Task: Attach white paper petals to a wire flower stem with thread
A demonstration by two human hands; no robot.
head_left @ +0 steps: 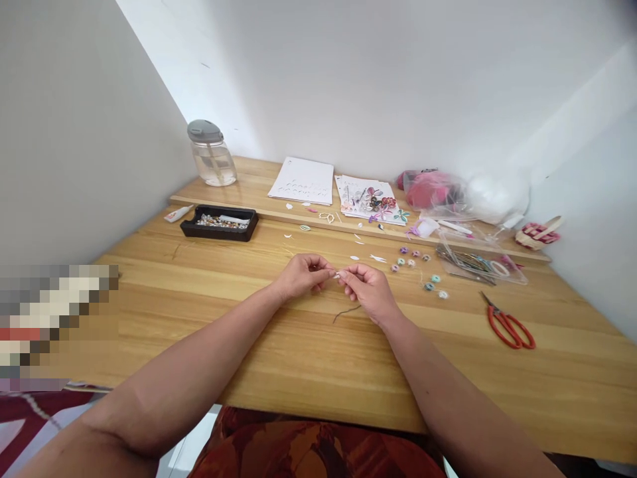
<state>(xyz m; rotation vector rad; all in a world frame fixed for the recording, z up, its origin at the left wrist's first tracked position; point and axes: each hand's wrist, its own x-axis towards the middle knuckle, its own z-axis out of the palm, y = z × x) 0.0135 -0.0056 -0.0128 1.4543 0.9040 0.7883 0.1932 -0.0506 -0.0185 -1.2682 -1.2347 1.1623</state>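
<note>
Close together over the middle of the wooden table, my left hand (pixel 308 273) and my right hand (pixel 365 285) are both closed in a pinch. Between their fingertips is a small white piece (pixel 337 275), too small to make out its kind. A dark strand (pixel 345 313), thread or wire, lies below my right hand. Just beyond the hands are a white leaf-shaped piece (pixel 354 257) and some thin white slips (pixel 378 259). To the right of my right hand sit several small spools (pixel 411 263) in purple, white and teal.
A black tray (pixel 186 229) of beads stands left, near a lidded water jar (pixel 213 162). Paper sheets (pixel 303 179) and wire flowers (pixel 381 202) lie on the raised back ledge. Red-handled scissors (pixel 507 325), a clear tool box (pixel 515 273) and a small basket (pixel 537 236) are right.
</note>
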